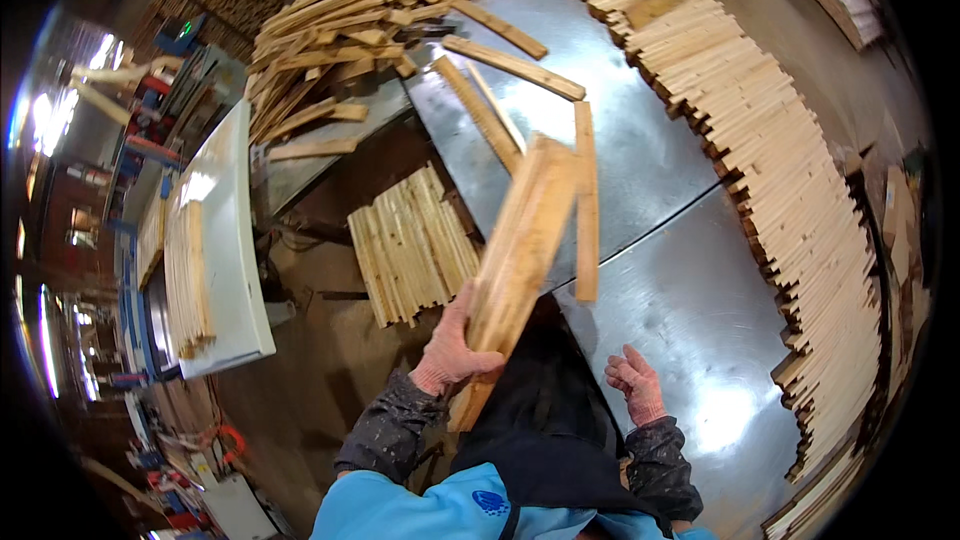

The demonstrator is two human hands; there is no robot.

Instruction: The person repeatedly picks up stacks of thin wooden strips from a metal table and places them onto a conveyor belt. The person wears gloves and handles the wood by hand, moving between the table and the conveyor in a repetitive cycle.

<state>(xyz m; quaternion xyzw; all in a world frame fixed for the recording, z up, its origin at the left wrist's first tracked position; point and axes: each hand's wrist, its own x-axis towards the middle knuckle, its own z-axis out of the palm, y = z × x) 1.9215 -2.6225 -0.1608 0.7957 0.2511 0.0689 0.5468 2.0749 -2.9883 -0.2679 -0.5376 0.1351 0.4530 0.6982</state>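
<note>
My left hand (455, 348), in a pale pink glove, is closed around the lower part of a wooden board (522, 240). The board slants up and away to the right, and its far end overlaps several thin strips on the metal tabletop. My right hand (636, 384), also gloved, is over the near part of the metal tabletop (690, 290). Its fingers are loosely bent and apart, and nothing shows in them. Just beyond the board lie a narrow wooden strip (587, 205) and a second strip (515, 68).
A long row of stacked wooden strips (760, 150) lines the tabletop's right side. A loose pile of wood pieces (340, 40) rises at the far left. Below it, more strips (413, 245) lie in a stack. A pale machine table (232, 270) stands at the left.
</note>
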